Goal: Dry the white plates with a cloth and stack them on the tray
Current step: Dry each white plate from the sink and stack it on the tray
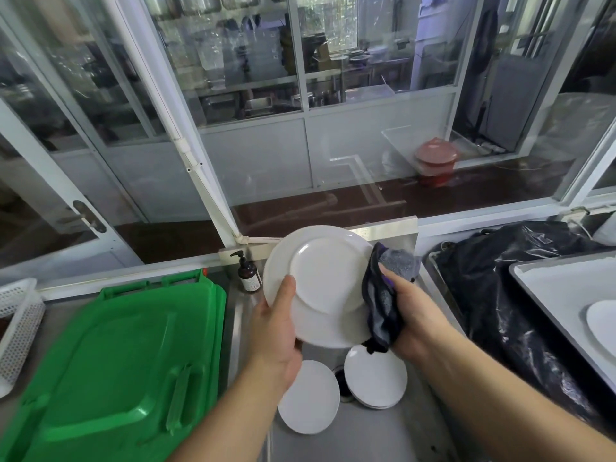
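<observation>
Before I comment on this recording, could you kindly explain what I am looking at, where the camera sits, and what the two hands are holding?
There is no machine here: a person works with bare hands, and the single picture comes from a wide-angle camera worn on the head, looking forward and down. The left hand holds a large round white plate by its edge, tilted up with its underside towards the camera. The right hand has its grip on a crumpled grey and dark purple cloth, which lies against the plate's right rim. Below, in the steel sink, lie more white plates. A green plastic lid lies at left, beside a brown pump bottle. At right, past a black plastic bag, a white tray carries another plate, cut off by the picture's edge.
</observation>
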Demonstrator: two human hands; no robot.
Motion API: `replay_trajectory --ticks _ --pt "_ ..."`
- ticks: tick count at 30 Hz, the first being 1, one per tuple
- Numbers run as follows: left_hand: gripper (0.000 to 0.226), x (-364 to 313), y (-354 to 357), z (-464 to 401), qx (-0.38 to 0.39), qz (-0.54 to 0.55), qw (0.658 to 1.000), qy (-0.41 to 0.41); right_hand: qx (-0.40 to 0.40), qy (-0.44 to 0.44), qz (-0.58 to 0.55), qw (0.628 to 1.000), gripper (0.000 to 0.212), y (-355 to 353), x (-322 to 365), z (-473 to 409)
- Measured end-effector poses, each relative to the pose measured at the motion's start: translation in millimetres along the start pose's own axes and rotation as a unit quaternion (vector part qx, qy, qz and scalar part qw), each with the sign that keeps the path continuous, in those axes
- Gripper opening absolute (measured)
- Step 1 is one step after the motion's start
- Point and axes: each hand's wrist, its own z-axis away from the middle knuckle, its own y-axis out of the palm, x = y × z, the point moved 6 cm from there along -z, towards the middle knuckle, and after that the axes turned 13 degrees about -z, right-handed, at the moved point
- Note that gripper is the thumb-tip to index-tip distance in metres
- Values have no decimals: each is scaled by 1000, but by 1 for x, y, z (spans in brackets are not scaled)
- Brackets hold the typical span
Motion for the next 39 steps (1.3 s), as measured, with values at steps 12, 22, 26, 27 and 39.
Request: replay_trajectory --ticks 12,22,26,27,39 --pt "37 1 -5 -8 41 -7 996 -78 36 -28 106 993 40 -8 21 1" --pt "51 -20 -7 -8 75 -24 996 -41 28 -11 115 993 32 11 38 0" --pt "40 -8 4 1 11 10 1000 -14 -31 -63 24 997 34 5 17 -5" --pt "33 -2 8 3 -5 20 1000 -21 -37 -75 5 996 35 3 10 -4" --pt "52 10 -5 4 64 51 993 -80 -1 -75 62 995 39 -7 21 -1"
